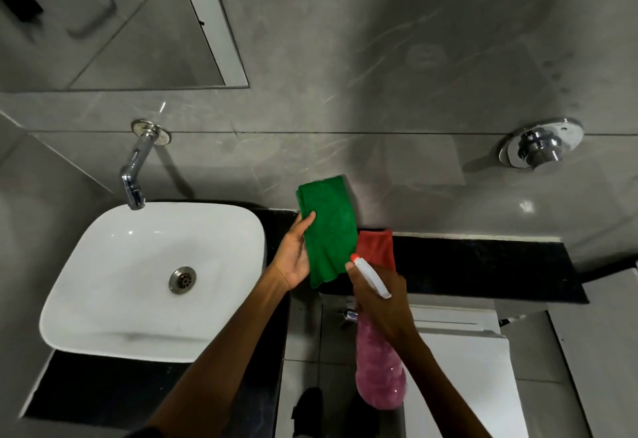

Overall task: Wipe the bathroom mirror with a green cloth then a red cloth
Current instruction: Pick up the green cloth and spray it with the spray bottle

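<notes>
Mirror (114, 20) glass fills the upper left corner of the head view, fixed to the grey tiled wall (362, 58) above the basin, with a pale frame strip along its right edge and blurred reflections inside it. Below it a chrome tap (133, 175) juts from the wall and hangs over the back rim of a white basin (114, 299), which sits on a black counter (483, 265) that runs off to the right. A round chrome wall fitting (540, 143) is mounted on the tiles at the far right.

Between the basin and the middle of the counter, the left hand (293, 258) holds the green cloth (328, 227) up in front of the wall; the thumb lies across the cloth's near face and the fingers are behind it, so the hand is closed on the fabric. The cloth is folded and hangs roughly upright. Just beside its lower right edge, the red cloth (378, 248) lies on the counter against the wall, partly hidden by the other hand.

The right hand (383, 299) is wrapped around the neck of a spray bottle (379, 368) with a pink body and a white trigger head, whose red-tipped nozzle points at the green cloth's lower edge, close to touching it. The bottle body hangs down below the hand, over the floor tiles.
</notes>
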